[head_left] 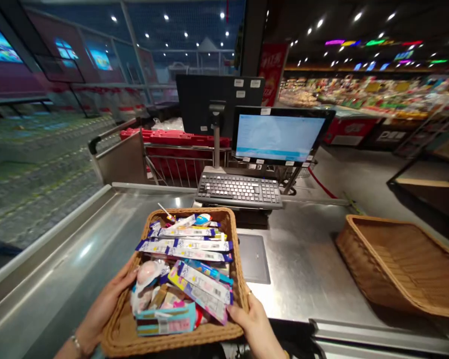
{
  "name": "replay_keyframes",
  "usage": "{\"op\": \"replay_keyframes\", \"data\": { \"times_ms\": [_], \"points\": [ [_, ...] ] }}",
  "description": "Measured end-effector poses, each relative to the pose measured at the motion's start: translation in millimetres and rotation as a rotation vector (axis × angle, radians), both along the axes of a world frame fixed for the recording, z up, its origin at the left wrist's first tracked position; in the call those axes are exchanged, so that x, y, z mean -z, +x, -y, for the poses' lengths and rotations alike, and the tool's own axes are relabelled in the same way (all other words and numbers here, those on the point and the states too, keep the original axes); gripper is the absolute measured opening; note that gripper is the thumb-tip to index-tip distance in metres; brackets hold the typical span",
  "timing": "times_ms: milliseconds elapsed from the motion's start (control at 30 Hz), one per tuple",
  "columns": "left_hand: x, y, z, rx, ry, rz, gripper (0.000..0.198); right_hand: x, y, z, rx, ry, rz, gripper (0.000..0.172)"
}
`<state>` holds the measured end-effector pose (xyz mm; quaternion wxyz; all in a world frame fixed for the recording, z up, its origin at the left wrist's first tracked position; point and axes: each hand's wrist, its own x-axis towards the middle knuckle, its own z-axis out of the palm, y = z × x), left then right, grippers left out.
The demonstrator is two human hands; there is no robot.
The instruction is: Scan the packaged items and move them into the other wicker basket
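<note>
Between my hands is a tan wicker basket (pixel 235 234), tilted toward me over the near part of a metal checkout counter (pixel 299 269). My left hand (pixel 110 294) is closed on its left rim, and my right hand (pixel 256 319) grips the right rim with the thumb over the edge. Inside lie long thin packaged sticks (pixel 202 244), a blue and white egg-shaped sweet (pixel 203 219), a lollipop with a white stick (pixel 168 214), a clear-wrapped pinkish round item (pixel 149 274) and a light-blue packet (pixel 166 319). Items deeper in the basket are hidden.
Behind the basket stand a black keyboard (pixel 239 192), a lit monitor (pixel 279 137) and a second screen seen from behind (pixel 202 104). Another wicker basket (pixel 400 264) sits on the right. Past the counter is a metal cart with red crates (pixel 172 137).
</note>
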<state>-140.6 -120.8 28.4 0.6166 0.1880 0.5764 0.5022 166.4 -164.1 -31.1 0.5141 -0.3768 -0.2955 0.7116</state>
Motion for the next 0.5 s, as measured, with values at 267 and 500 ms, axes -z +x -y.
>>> {"op": "replay_keyframes", "data": {
  "times_ms": [267,500],
  "points": [
    [63.5,-77.9,-58.6,0.114,-0.028,-0.007,0.087,47.3,-85.2,-44.7,0.032,0.018,0.021,0.071],
    [52.1,-81.7,-76.1,0.072,-0.176,-0.189,0.063,25.1,93.9,-57.8,0.391,-0.071,1.123,0.07]
  ]
}}
